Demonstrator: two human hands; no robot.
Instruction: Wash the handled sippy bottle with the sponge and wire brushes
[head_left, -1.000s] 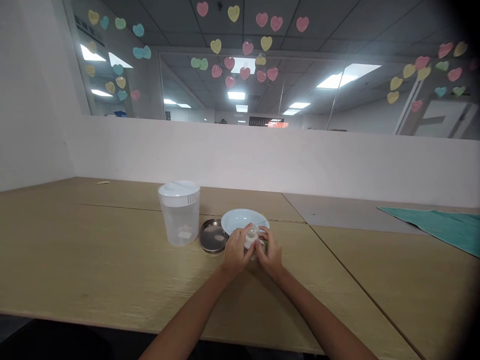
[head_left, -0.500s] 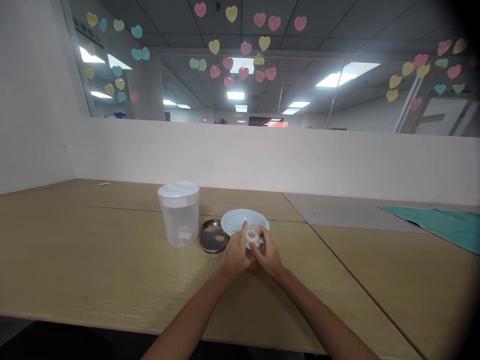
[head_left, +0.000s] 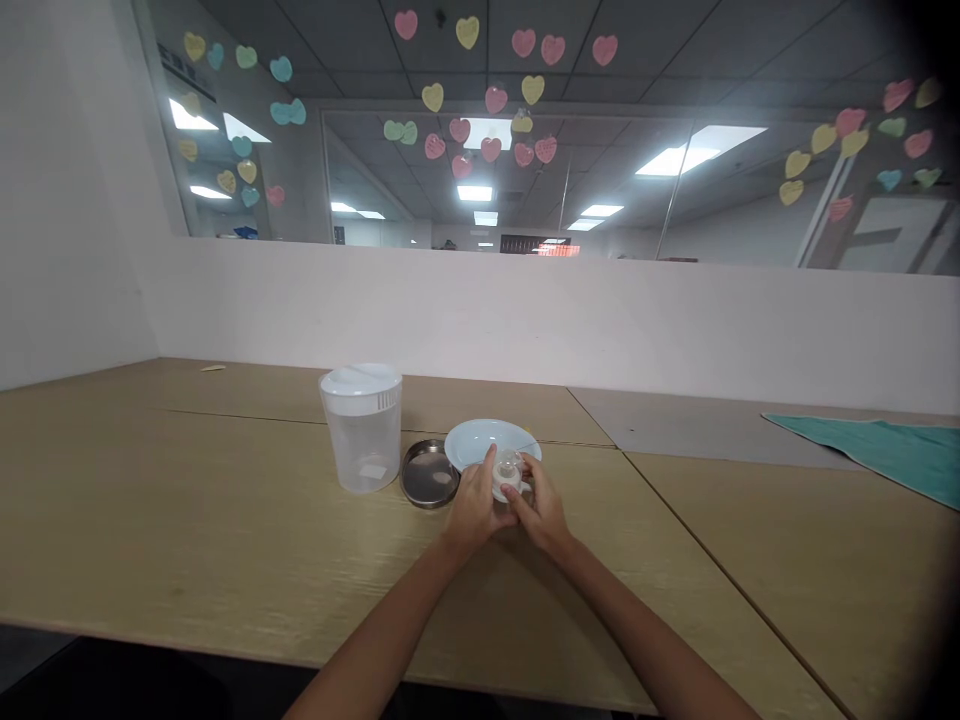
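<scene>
Both my hands meet over the wooden table (head_left: 225, 540), wrapped round a small baby bottle with a clear teat and white collar (head_left: 508, 473). My left hand (head_left: 472, 505) grips its left side with the thumb up against the collar. My right hand (head_left: 541, 508) holds the right side, fingers curled by the collar. The bottle's body is hidden behind my fingers. Just behind the hands lies a pale blue plate (head_left: 480, 441). To its left sits a round steel lid or dish (head_left: 428, 474), and further left a clear plastic jug with a white lid (head_left: 361, 428).
A teal cloth (head_left: 892, 450) lies at the table's right edge. A white partition wall (head_left: 525, 320) runs behind the table, with glass above it carrying several heart-shaped stickers. A small pale scrap (head_left: 212, 368) lies at the far left.
My hands have shifted a little on the bottle: the teat and collar now stand up higher between them, and the green part seen under my right hand is hidden.
</scene>
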